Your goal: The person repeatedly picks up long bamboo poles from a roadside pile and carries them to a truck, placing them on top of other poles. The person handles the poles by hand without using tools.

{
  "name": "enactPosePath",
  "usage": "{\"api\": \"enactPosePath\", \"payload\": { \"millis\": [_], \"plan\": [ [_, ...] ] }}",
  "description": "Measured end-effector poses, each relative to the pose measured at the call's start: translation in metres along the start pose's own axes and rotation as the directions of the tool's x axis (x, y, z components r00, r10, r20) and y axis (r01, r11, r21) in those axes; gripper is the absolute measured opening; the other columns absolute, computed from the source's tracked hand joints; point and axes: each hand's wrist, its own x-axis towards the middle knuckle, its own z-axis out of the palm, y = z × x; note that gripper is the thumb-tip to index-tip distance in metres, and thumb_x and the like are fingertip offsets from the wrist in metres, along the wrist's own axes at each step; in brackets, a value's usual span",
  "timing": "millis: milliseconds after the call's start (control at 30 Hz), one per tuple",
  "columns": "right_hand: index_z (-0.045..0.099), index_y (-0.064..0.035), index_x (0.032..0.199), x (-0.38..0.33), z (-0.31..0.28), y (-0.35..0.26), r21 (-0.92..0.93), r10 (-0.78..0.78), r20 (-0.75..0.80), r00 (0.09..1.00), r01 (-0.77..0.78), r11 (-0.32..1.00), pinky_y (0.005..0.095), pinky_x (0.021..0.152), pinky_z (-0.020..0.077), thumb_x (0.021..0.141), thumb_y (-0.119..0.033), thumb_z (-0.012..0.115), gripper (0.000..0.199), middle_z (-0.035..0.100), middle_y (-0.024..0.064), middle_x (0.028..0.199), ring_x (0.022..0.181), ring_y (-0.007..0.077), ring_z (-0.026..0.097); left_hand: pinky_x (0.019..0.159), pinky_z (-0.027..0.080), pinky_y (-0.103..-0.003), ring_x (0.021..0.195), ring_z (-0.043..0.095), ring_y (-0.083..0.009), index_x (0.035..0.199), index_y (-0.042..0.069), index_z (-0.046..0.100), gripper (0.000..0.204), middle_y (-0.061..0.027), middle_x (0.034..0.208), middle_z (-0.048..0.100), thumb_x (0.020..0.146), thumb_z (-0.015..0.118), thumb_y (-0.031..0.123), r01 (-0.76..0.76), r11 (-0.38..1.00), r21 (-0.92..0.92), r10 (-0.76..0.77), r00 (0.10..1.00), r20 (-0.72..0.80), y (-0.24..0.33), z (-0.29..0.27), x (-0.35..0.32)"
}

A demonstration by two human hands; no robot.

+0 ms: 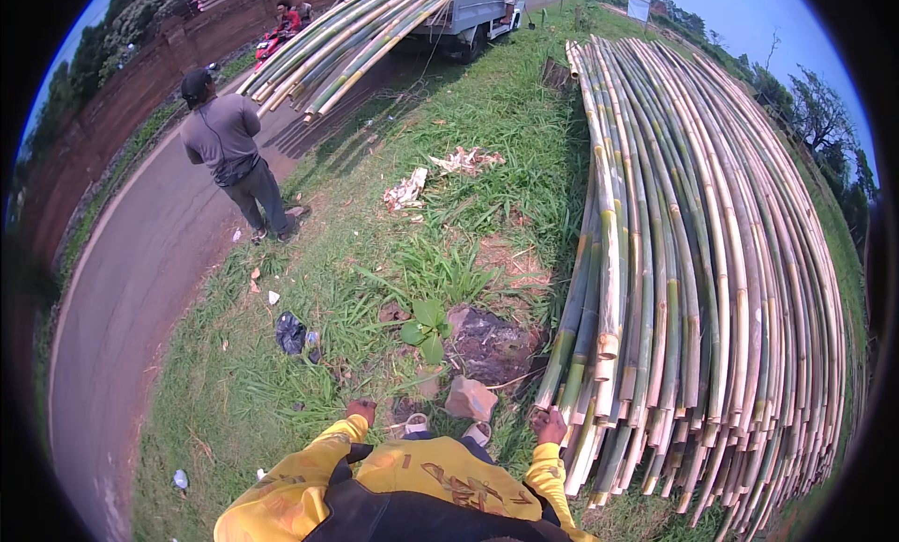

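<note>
A large stack of long green and tan bamboo poles (698,261) lies on my right, its cut ends toward me. At the stack's near left corner, my right hand (551,427) is closed at the end of a green bamboo pole (563,350). Part of that grip is too small to make out. My left hand (361,410) hangs over the grass beside my body, its fingers curled with nothing visible in them. Both arms wear yellow sleeves.
A reddish stone (471,399) and a dark stump-like lump (494,345) sit before my feet. A black plastic bag (290,333) lies on the grass. On the road at left, a person in grey (225,139) stands by bamboo poles (351,41) jutting from a truck (478,16).
</note>
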Motion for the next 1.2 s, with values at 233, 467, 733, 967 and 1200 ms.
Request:
{"api": "enactPosePath", "payload": {
  "millis": [233, 467, 733, 967, 1200],
  "plan": [
    [0.057, 0.0007, 0.117, 0.011, 0.015, 0.006, -0.116, 0.085, 0.060, 0.995, -0.078, 0.990, 0.0294, 0.049, 0.0471, 0.095, -0.042, 0.053, 0.048, 0.063, 0.0101, 0.083, 0.059, 0.0195, 0.059, 0.089, 0.049, -0.042, 0.097, 0.066, -0.0357, 0.101, 0.002, 0.071, 0.038, -0.0237, 0.101, 0.069, 0.085, 0.061, 0.035, 0.141, 0.970, -0.200, -0.109, 0.981, 0.161, 0.028, 0.011, -0.015],
    [0.055, -0.0023, 0.120, 0.014, 0.032, 0.011, -0.211, 0.217, 0.107, 0.970, -0.191, 0.959, 0.0340, 0.052, 0.0500, 0.095, -0.036, 0.053, 0.042, 0.064, 0.0125, 0.084, 0.061, 0.0252, 0.062, 0.092, 0.048, -0.041, 0.097, 0.065, -0.0355, 0.098, 0.009, 0.074, 0.032, -0.0193, 0.101, 0.069, 0.083, 0.058, 0.034, -0.311, 0.950, -0.038, 0.306, 0.894, 0.327, 0.058, 0.013, -0.071],
    [0.062, -0.0042, 0.103, 0.010, 0.027, 0.022, -0.223, 0.230, 0.050, 0.972, -0.214, 0.951, 0.0294, 0.049, 0.0470, 0.092, -0.038, 0.061, 0.035, 0.066, 0.0098, 0.080, 0.058, 0.0185, 0.062, 0.077, 0.053, -0.039, 0.084, 0.066, -0.0316, 0.095, 0.009, 0.071, 0.029, -0.0178, 0.091, 0.070, 0.081, 0.059, 0.030, 0.087, 0.988, -0.128, -0.047, 0.957, 0.287, 0.022, 0.044, -0.045],
    [0.063, 0.0004, 0.106, -0.019, 0.023, -0.004, -0.297, 0.259, -0.031, 0.965, -0.256, 0.920, 0.0315, 0.050, 0.0495, 0.092, -0.037, 0.062, 0.040, 0.063, 0.0106, 0.065, 0.051, 0.0196, 0.060, 0.060, 0.056, -0.042, 0.070, 0.065, -0.0281, 0.098, -0.001, 0.066, 0.016, -0.0139, 0.085, 0.068, 0.086, 0.065, 0.009, 0.350, 0.799, -0.488, -0.100, 0.879, 0.467, -0.033, 0.062, -0.032],
    [0.073, 0.0017, 0.085, -0.023, -0.006, 0.027, -0.530, 0.045, -0.133, 0.990, -0.109, 0.841, 0.0381, 0.082, 0.0484, 0.080, -0.044, 0.071, 0.046, 0.071, 0.0172, 0.082, 0.082, 0.0277, 0.067, 0.051, 0.052, -0.035, 0.058, 0.064, -0.0213, 0.096, 0.001, 0.068, 0.020, -0.0123, 0.080, 0.069, 0.086, 0.063, 0.017, 0.294, 0.867, -0.402, -0.060, 0.863, 0.502, 0.021, 0.049, -0.012]
  ]
}}
